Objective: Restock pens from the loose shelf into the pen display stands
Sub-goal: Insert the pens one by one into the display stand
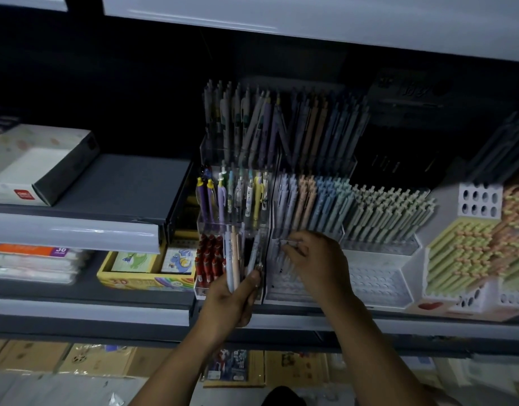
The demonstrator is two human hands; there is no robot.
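My left hand (233,300) grips a bunch of pastel pens (237,259), held upright in front of a clear acrylic stand (202,224) that carries red pens (208,260) low down and purple and yellow ones above. My right hand (317,259) reaches into the white tiered display stand (378,279) just to the right, its fingers pinching a pale pen (290,244) at the stand's lower front rows. Rows of lilac, peach, blue and green pens (340,200) fill the upper tiers behind that hand.
A yellow crayon box (144,281) sits left of the acrylic stand. A white open box (33,165) lies on the raised grey shelf at left. Green and orange pens in a perforated white stand (472,244) fill the right. Cardboard boxes (47,356) lie below the shelf.
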